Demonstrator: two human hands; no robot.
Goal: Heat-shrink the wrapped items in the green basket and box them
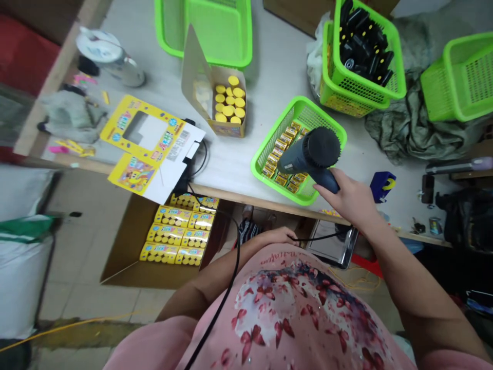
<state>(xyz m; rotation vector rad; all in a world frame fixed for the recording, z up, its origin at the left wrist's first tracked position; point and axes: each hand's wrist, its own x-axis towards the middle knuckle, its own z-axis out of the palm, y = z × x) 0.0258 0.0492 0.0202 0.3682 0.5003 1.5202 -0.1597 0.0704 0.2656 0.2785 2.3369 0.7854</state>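
Note:
A dark hair dryer (295, 158) is in my right hand (352, 198), with its fingers wrapped round the handle. Its round black end faces up, and its body tilts over a green basket (259, 174). Rows of small yellow-wrapped pieces (278, 149) lie in that basket, partly hidden by the dryer. My left hand (283, 235) is at my waist, below the table edge, its fingers curled on a black cord (321, 238). The cord runs right from these fingers toward my right wrist.
An open box of yellow-capped tubes (227, 128), a flattened yellow carton (154, 149) and a white jug (115, 59) stand or lie left. Stacked green baskets (370, 90) hold black parts. Below sits a brown carton (127, 257) of yellow packs. Another cord (235, 257) crosses in front of me.

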